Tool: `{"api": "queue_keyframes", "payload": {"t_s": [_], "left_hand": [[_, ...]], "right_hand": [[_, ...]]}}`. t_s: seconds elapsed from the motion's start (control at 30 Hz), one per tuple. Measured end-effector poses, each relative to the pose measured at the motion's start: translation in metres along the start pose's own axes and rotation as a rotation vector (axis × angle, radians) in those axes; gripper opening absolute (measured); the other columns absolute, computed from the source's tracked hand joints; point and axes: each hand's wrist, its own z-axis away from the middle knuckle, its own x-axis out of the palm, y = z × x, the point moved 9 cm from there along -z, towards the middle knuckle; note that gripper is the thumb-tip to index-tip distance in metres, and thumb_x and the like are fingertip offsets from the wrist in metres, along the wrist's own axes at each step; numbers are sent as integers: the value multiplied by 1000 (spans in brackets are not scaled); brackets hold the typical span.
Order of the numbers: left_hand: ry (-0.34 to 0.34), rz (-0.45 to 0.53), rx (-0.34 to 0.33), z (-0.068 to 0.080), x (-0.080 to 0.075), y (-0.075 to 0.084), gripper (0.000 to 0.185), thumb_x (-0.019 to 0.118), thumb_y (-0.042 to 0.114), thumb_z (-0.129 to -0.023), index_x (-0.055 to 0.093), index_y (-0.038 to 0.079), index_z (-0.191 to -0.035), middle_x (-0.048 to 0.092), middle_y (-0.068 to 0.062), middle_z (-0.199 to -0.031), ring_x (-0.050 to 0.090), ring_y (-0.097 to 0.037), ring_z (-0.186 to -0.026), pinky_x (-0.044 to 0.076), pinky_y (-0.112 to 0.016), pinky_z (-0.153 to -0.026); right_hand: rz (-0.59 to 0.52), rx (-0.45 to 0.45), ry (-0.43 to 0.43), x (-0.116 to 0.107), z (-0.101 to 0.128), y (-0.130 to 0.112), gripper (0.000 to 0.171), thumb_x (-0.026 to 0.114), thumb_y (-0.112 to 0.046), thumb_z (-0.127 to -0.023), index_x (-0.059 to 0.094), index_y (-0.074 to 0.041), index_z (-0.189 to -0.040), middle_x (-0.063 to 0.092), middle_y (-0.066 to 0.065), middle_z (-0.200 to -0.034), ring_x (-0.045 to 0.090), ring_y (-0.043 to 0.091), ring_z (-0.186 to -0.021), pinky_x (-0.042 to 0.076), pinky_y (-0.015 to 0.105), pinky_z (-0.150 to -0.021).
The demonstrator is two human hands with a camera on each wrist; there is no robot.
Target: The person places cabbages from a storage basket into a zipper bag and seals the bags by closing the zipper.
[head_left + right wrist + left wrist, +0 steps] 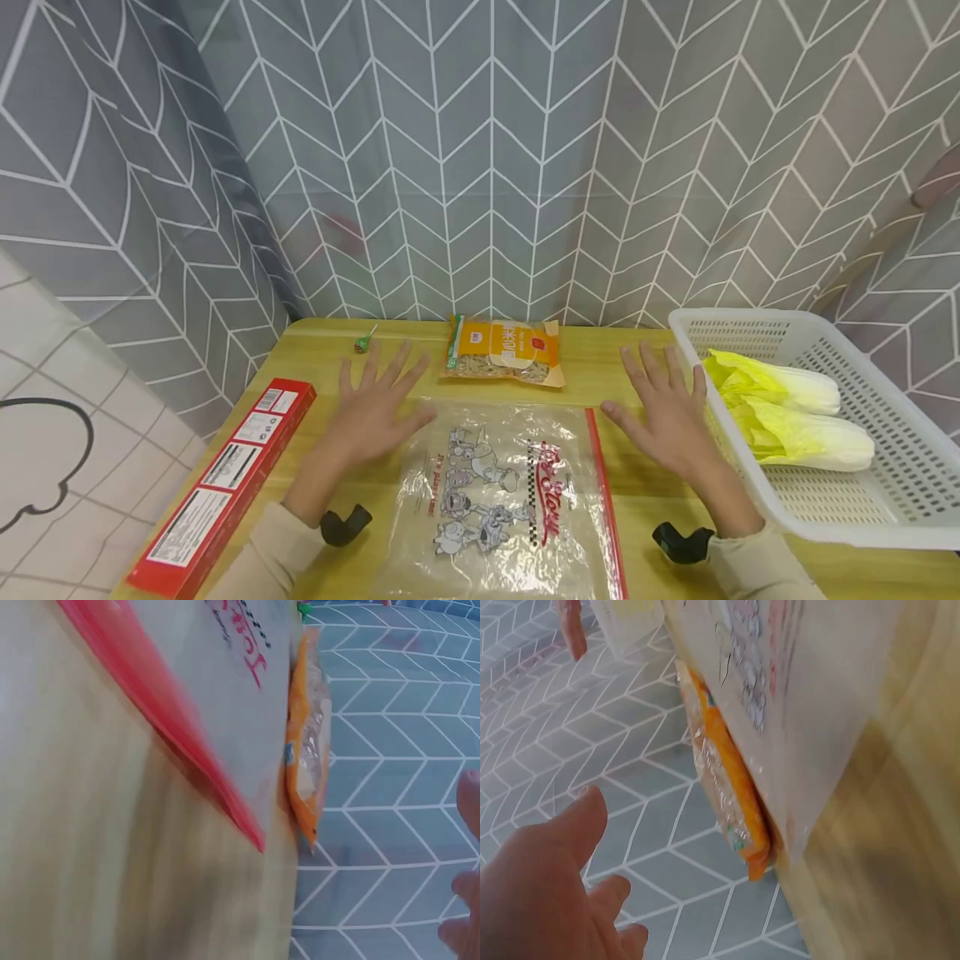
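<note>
A clear plastic zip bag (480, 492) with cartoon figures and a red edge lies flat on the wooden table. To its left, my left hand (371, 412) has its fingers spread and holds nothing. On the bag's other side, my right hand (667, 412) is likewise spread and empty, close to the white basket (832, 533). Behind the bag lies an orange food packet (504, 350) with a see-through window, also visible in the left wrist view (735, 780) and the right wrist view (306, 742). Whether either hand touches the table cannot be told.
Two heads of Chinese cabbage (810, 442) lie in the basket at the right. A long red box (225, 487) lies along the table's left side. Near the back edge is a small green-wrapped lollipop (363, 342). A grey patterned curtain (480, 167) hangs behind the table.
</note>
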Motion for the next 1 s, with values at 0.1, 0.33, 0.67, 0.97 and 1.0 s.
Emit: {"api": "queue_keyframes", "payload": {"t_s": [0.1, 0.33, 0.67, 0.97, 1.0], "left_hand": [[-21, 20, 35, 3, 7, 6, 78, 49, 66, -97, 19, 36, -162, 7, -2, -173, -5, -47, -157, -3, -80, -116], [-165, 102, 97, 12, 33, 20, 80, 53, 65, -96, 21, 34, -162, 11, -1, -172, 3, -46, -158, 6, -78, -119], [-392, 287, 159, 32, 63, 34, 98, 76, 64, -80, 30, 31, -160, 15, -5, -172, 3, -46, -158, 4, -73, -122], [-410, 292, 135, 36, 71, 24, 101, 78, 65, -76, 32, 32, -160, 15, -5, -172, 1, -45, -158, 0, -72, -122], [-406, 289, 132, 36, 72, 22, 101, 78, 65, -76, 32, 33, -160, 15, -5, -172, 1, -44, -158, 0, -71, -123]], "right_hand": [[6, -45, -47, 10, 3, -6, 81, 58, -53, -98, 23, -21, -163, 22, 18, -169, 8, 49, -156, -1, 78, -118], [-82, -136, -155, 35, 15, -22, 82, 69, -51, -91, 36, -18, -159, 31, 18, -166, 16, 49, -154, 5, 77, -117], [-177, -200, -288, 65, 32, -37, 88, 75, -60, -81, 48, -15, -152, 44, 19, -159, 27, 52, -150, 10, 78, -114], [-212, -215, -327, 80, 37, -41, 88, 74, -64, -80, 49, -18, -151, 37, 17, -163, 25, 51, -151, 15, 78, -113], [-212, -218, -317, 81, 37, -41, 88, 74, -63, -80, 49, -18, -151, 37, 18, -163, 25, 50, -151, 15, 78, -113]]}}
